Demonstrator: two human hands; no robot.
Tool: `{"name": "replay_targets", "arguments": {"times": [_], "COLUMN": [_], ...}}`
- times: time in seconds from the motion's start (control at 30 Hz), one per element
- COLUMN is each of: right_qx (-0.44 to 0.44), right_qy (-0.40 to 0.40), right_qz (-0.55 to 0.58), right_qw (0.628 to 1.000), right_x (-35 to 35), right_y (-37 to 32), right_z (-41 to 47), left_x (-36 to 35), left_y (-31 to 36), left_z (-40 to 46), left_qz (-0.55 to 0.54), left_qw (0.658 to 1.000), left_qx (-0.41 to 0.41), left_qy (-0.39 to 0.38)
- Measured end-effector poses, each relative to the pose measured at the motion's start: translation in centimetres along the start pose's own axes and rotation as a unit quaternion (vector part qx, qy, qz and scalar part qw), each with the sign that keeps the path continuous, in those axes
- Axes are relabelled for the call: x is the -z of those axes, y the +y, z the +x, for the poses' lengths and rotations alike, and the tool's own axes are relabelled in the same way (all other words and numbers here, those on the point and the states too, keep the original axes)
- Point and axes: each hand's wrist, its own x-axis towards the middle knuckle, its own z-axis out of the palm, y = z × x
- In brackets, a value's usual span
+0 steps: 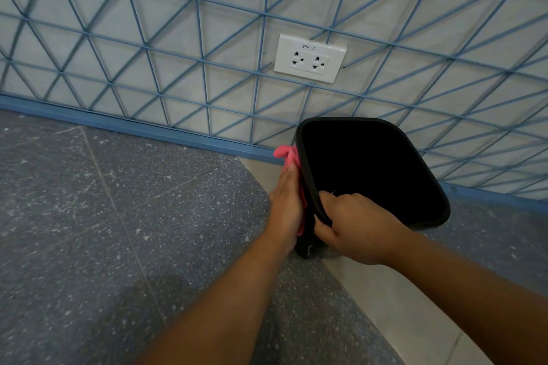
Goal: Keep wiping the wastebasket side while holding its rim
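The black bin (pixel 370 169) stands tilted on the speckled floor (pixel 103 231), just below the wall socket (pixel 310 58); the right hand (pixel 353 225) curls its fingers over the bin's near rim, gripping it; the left hand (pixel 286 204), fingers straight, presses a pink cloth (pixel 289 157) flat against the bin's left outer wall.

The white wall socket (pixel 310 58) bears the label "gPP-7".
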Motion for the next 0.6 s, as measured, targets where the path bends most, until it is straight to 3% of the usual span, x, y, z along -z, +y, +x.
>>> {"name": "replay_targets", "arguments": {"times": [0.17,0.27,0.37,0.6], "right_qx": [0.009,0.005,0.009,0.007], "right_qy": [0.001,-0.001,-0.001,-0.009], "right_qz": [-0.014,-0.007,-0.011,-0.015], "right_qw": [1.000,1.000,1.000,1.000], "right_x": [0.0,0.0,0.0,0.1], "right_y": [0.1,0.1,0.1,0.1], "right_z": [0.0,0.1,0.1,0.1], "left_x": [-0.2,-0.2,-0.4,-0.1], "left_y": [-2.1,-2.0,-2.8,-3.7], "left_z": [-1.3,-0.6,-1.7,-2.2], "left_qz": [0.062,0.069,0.062,0.085], "left_qw": [0.996,0.997,0.996,0.996], "left_qx": [-0.066,-0.035,-0.056,0.012], "left_qy": [0.016,0.020,0.026,0.019]}}
